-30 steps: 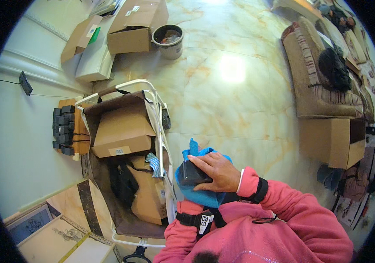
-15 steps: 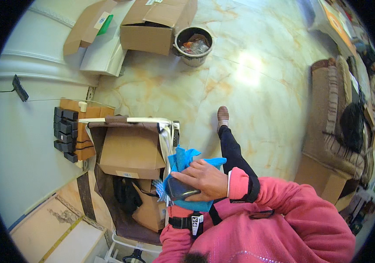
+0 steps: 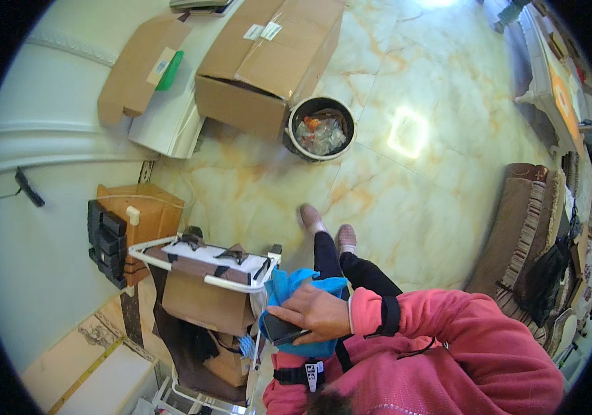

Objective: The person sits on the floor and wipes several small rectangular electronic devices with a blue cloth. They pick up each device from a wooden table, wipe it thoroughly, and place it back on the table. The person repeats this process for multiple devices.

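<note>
My right hand (image 3: 318,312) is curled over a flat black phone-like device (image 3: 283,330), its thumb and forefinger along the device's edges. A bright blue cloth (image 3: 287,285) lies bunched under and around the device and my fingers. Below the cloth my left forearm comes up in a pink sleeve, with a black strap (image 3: 292,375) at the wrist. My left hand itself is hidden by the cloth and the device. Just to the left stands a white-framed cart with a brown fabric bag (image 3: 171,346), holding a cardboard box (image 3: 202,304).
Ahead, a bucket (image 3: 294,142) with plastic waste stands beside a large cardboard box (image 3: 254,59). My feet are on the marbled tile floor (image 3: 386,200). Black blocks (image 3: 108,238) sit against a wooden box (image 3: 151,204) at left. At right is a brown upholstered seat (image 3: 506,228).
My view has shifted, and my hands with the cloth and device appear lower. Both my feet now show instead of one. The cart's top frame has come into fuller view. My right hand keeps its hold.
</note>
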Motion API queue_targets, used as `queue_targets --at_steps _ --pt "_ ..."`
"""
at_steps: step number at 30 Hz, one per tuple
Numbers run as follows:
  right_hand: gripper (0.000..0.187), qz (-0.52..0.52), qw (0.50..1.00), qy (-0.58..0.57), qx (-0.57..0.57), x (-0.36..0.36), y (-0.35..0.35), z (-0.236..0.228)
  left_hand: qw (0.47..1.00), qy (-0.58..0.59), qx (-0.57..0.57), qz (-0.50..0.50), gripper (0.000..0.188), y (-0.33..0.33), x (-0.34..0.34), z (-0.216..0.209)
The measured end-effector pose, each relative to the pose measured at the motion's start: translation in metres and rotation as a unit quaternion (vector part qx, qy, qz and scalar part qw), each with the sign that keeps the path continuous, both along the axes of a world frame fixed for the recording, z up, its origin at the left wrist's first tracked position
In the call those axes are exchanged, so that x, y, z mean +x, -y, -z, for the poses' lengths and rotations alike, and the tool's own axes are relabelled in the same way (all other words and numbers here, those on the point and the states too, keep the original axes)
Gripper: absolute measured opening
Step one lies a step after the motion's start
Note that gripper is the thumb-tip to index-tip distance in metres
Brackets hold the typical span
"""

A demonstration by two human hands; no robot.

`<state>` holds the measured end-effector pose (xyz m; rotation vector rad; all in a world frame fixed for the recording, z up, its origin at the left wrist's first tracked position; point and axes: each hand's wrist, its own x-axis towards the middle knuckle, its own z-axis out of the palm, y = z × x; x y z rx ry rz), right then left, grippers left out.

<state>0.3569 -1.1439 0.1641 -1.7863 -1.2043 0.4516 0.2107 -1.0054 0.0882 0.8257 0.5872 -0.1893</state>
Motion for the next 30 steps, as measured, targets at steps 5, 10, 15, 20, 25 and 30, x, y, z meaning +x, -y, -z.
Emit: queue_targets --at_steps 5,10,15,20,25,30 --pt "0.09 -0.044 0.998 0.004 -0.036 0.07 -0.01 0.009 1.0 -0.003 0.0 0.008 0.05 -0.008 0.065 0.006" --pt "0.092 -0.035 0.998 -0.005 -0.051 0.125 -0.022 0.011 1.0 -0.017 0.0 0.012 0.05 -0.02 0.123 0.005" --pt "0.091 -0.029 0.997 -0.037 -0.053 0.158 -0.03 0.017 0.999 -0.038 0.001 0.008 0.05 -0.028 0.156 -0.002" --pt "0.089 -0.06 0.996 -0.035 -0.052 0.184 -0.026 0.028 0.998 -0.062 0.004 -0.022 0.05 -0.016 0.167 -0.007" --pt "0.087 -0.127 0.987 -0.07 -0.064 0.206 -0.016 0.033 0.994 -0.086 -0.003 -0.068 0.05 0.018 0.169 -0.01" --pt "0.09 -0.182 0.978 -0.079 -0.069 0.227 0.003 0.033 0.988 -0.092 -0.026 -0.121 0.05 0.06 0.177 -0.018"
